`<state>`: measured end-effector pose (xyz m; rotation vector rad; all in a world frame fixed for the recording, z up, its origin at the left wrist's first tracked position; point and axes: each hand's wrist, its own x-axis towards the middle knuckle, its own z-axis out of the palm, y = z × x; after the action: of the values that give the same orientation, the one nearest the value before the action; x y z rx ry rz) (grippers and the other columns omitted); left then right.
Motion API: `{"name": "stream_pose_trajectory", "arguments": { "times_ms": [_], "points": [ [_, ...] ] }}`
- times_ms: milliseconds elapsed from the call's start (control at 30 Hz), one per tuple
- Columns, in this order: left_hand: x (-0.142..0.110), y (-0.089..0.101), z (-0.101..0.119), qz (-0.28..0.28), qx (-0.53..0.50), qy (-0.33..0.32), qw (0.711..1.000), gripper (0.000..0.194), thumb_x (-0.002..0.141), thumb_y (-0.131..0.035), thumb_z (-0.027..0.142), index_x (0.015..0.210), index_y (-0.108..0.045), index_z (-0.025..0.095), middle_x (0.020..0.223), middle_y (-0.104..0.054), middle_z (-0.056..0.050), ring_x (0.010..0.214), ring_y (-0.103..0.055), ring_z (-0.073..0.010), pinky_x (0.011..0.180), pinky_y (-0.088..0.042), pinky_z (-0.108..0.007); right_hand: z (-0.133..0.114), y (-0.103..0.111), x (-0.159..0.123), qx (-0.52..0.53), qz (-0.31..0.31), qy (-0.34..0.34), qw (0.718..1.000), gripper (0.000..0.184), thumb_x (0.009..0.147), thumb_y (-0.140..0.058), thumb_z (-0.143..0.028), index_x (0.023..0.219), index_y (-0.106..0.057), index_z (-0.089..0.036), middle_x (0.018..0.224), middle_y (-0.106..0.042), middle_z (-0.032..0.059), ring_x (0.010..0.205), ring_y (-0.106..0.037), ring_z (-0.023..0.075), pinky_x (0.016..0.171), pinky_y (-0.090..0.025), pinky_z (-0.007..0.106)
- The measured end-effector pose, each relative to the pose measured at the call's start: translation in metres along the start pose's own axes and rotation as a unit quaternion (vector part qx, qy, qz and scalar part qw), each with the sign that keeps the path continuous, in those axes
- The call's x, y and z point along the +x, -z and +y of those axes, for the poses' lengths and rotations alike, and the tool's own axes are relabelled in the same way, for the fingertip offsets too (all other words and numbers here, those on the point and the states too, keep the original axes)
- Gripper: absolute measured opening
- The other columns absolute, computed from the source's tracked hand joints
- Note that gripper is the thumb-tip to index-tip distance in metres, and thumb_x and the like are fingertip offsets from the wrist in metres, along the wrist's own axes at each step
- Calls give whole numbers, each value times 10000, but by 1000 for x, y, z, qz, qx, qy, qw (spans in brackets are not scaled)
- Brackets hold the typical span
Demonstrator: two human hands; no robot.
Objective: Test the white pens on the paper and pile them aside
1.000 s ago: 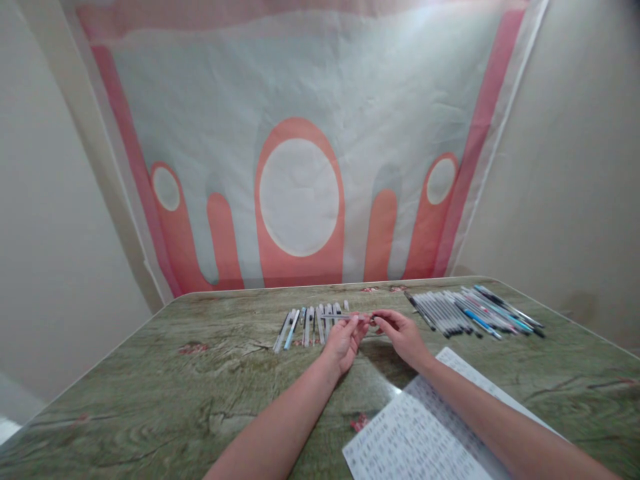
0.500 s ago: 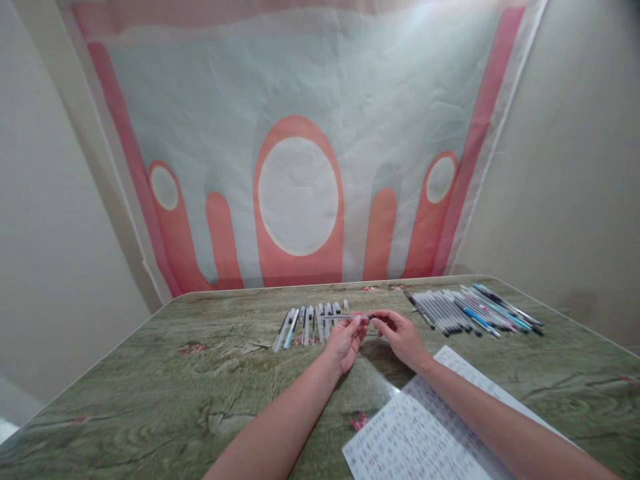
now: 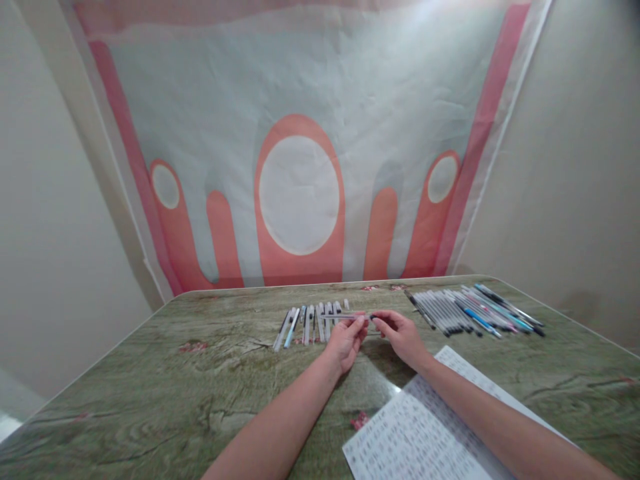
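My left hand (image 3: pixel 347 341) pinches a slim, clear pen (image 3: pixel 345 317) that lies level, its thin end pointing left. At the pen's dark right end, the fingers of my right hand (image 3: pixel 400 335) are closed; they hide most of that end. Just left of my hands lies a row of pens and pen parts (image 3: pixel 310 325), mostly clear with black bits and one light blue. A small pale cap (image 3: pixel 346 304) sits past the row's right end.
At the back right of the wood-patterned table (image 3: pixel 150 400) lies a fanned row of several pens (image 3: pixel 445 312), clear, black and blue. A sheet covered in writing (image 3: pixel 410 433) lies under my right forearm. A printed cloth (image 3: pixel 300 80) hangs behind the table.
Both hands stay in nearly the same place with the pen between them. The right fingers shift only slightly at its dark end. The rows of pens have not moved.
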<state>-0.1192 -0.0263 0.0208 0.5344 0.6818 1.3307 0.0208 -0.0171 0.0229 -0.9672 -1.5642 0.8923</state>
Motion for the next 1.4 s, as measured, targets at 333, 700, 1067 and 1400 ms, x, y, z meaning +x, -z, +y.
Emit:
{"name": "stream_pose_trajectory", "arguments": {
  "times_ms": [333, 700, 1067, 1400],
  "points": [
    [0, 1, -1, -20, 33, -25, 999, 269, 598, -725, 190, 828, -617, 101, 730, -632, -35, 672, -560, -76, 684, -417, -187, -6, -1, -6, -133, -5, 75, 988, 265, 819, -437, -411, 803, -575, -185, 690, -596, 32, 596, -528, 152, 545, -396, 254],
    [-2, 0, -2, -44, 58, -20, 997, 284, 612, -717, 212, 848, -615, 90, 728, -629, -41, 669, -567, -77, 687, -423, -185, 0, -4, -3, -105, -51, 12, 993, 449, 847, -295, -507, 579, -484, -201, 495, -513, -11, 463, -479, 128, 502, -374, 249],
    [1, -1, 0, -23, 40, -28, 999, 275, 599, -726, 206, 826, -616, 97, 718, -626, -36, 663, -562, -76, 666, -425, -185, -9, 2, -2, -133, -33, 87, 987, 255, 806, -441, -428, 845, -526, -190, 740, -578, 26, 629, -516, 141, 547, -398, 243],
    [1, -1, 1, -17, 40, -33, 998, 264, 600, -724, 198, 822, -630, 91, 688, -620, -30, 627, -543, -65, 637, -417, -177, -4, 3, 0, -126, -44, 68, 989, 255, 815, -432, -417, 884, -526, -191, 731, -582, 17, 607, -524, 138, 532, -391, 240]
  ]
}}
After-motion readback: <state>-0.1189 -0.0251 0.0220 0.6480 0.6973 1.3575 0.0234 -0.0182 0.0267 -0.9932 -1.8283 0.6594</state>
